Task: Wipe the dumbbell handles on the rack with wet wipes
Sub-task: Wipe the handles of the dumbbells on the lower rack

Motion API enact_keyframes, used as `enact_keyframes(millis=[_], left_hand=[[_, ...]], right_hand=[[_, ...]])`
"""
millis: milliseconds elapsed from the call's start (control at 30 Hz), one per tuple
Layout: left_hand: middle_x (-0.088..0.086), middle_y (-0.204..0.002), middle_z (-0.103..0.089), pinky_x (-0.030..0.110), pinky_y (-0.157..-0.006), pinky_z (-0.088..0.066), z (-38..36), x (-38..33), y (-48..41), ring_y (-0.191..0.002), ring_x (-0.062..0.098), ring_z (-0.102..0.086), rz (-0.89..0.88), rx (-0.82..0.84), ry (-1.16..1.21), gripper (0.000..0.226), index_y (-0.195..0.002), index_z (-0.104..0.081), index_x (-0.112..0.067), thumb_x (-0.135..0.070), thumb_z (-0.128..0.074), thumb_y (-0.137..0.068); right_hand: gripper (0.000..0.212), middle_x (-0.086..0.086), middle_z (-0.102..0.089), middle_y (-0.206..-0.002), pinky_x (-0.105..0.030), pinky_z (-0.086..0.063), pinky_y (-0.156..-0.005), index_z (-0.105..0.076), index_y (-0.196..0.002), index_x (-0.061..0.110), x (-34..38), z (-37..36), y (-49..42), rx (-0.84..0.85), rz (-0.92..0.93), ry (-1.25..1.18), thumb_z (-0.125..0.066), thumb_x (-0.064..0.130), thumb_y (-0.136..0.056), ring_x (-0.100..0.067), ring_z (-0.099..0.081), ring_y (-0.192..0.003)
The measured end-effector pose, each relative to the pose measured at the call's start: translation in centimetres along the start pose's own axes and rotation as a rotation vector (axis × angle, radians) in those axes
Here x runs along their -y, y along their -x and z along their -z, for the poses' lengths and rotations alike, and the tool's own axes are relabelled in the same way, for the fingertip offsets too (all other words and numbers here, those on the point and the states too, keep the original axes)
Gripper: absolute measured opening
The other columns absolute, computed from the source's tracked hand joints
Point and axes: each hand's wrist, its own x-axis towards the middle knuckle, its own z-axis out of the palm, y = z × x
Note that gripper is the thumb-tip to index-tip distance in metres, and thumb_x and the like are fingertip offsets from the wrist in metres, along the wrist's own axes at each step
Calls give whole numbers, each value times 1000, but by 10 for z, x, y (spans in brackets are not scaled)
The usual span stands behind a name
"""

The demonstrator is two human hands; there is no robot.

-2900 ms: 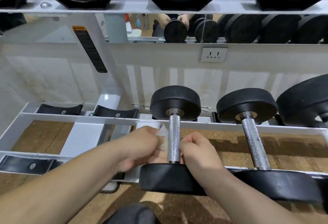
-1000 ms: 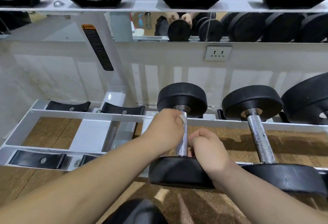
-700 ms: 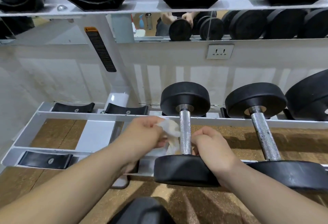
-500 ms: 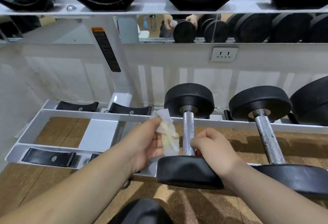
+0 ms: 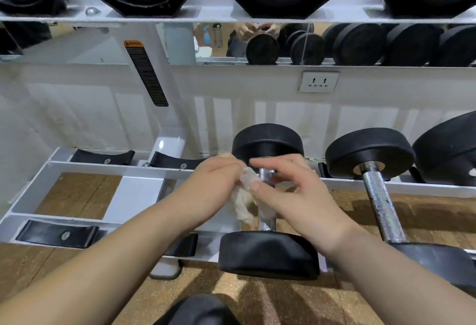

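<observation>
Knurled chrome dumbbell handle (image 5: 265, 223) lies across white rack rails (image 5: 103, 167). Left hand (image 5: 213, 190) grasps crumpled white wet wipe (image 5: 240, 203) beside it. Right hand (image 5: 301, 201): thumb touches wipe, grip unclear. Best: refold clean face, wrap handle, stroke end to end.

A white painted wall (image 5: 77, 108) with faint vertical streaks fills the far side, carrying a white double wall socket (image 5: 319, 81) right of centre. Above it runs a long horizontal mirror strip (image 5: 77, 43), reflecting a blue spray bottle (image 5: 206, 34). The near floor is brown speckled cork-like matting (image 5: 296, 299), crossed by soft shadows.
</observation>
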Motion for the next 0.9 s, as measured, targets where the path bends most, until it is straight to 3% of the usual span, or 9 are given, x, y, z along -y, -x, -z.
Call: enact_keyframes(millis=[100, 233, 367, 467, 533, 633, 700, 800, 900], left_hand=[[-4, -74, -61, 29, -74, -42, 1, 0, -1, -72, 8, -56, 53, 25, 48, 30, -67, -67, -15, -26, -53, -92], [0, -75, -68, 22, -67, -45, 1, 7, -3, -71, 8, -61, 75, 85, 92, 22, -80, -75, -10, -20, -62, -95], [9, -79, -66, 33, -74, -49, 10, 19, -9, -75, 19, -61, 198, 111, 332, 20, -79, -69, -14, -7, -60, -97], [14, -90, -71, 31, -68, -54, 16, 22, -16, -75, 21, -67, 278, 95, 532, 17, -104, -71, -8, 0, -59, -94], [18, -105, -74, 36, -75, -57, 16, 24, -20, -87, 28, -73, 383, 107, 719, 32, -123, -67, -3, -7, -59, -92], [23, -128, -67, 36, -70, -58, 8, 20, -14, -108, 36, -67, 505, 321, 881, 51, -133, -66, -2, -39, -53, -100], [23, -131, -65, 30, -59, -57, -1, 24, -11, -106, 33, -68, 479, 405, 814, 51, -136, -66, -4, -41, -60, -101], [23, -109, -74, 31, -53, -58, -2, 29, -15, -81, 30, -75, 522, 245, 779, 37, -125, -70, 1, -25, -61, -100], [22, -91, -77, 48, -64, -62, 3, 43, -24, -68, 31, -72, 496, -124, 542, 24, -117, -72, -6, -20, -68, -98]], right_hand=[[25, 3, -78, -106, -35, -59, -94, -79, -114, 31, 9, -1, 4, 155, 7, -87, -78, 20, -92, -16, -72, -100], [25, -6, -80, -95, -49, -60, -93, -81, -107, 31, 5, -3, 1, 53, -16, -56, -61, 16, -104, -27, -75, -93], [32, -9, -81, -93, -30, -58, -71, -83, -97, 20, 3, 4, -5, 35, -198, -274, -55, 4, -101, -15, -73, -81], [27, -15, -80, -98, -36, -61, -73, -81, -102, 10, -3, 8, -10, 3, -283, -373, -54, 3, -101, -21, -71, -81], [28, -15, -80, -100, -45, -63, -83, -81, -105, 12, -5, 7, -13, 5, -316, -396, -53, 7, -103, -25, -71, -85], [29, -13, -80, -95, -39, -60, -70, -78, -108, 11, -3, 6, -17, 27, -357, -461, -49, 12, -107, -26, -73, -78], [24, -9, -77, -81, -36, -58, -62, -74, -108, 8, -3, 4, -19, 27, -418, -476, -51, 13, -107, -24, -72, -65], [17, -9, -66, -69, -30, -52, -53, -70, -104, 6, -9, 4, -24, -28, -518, -421, -62, 20, -100, -21, -64, -57], [10, -5, -63, -80, -28, -44, -55, -70, -99, 14, -16, -3, -27, -128, -467, -292, -68, 23, -95, -17, -56, -65]])
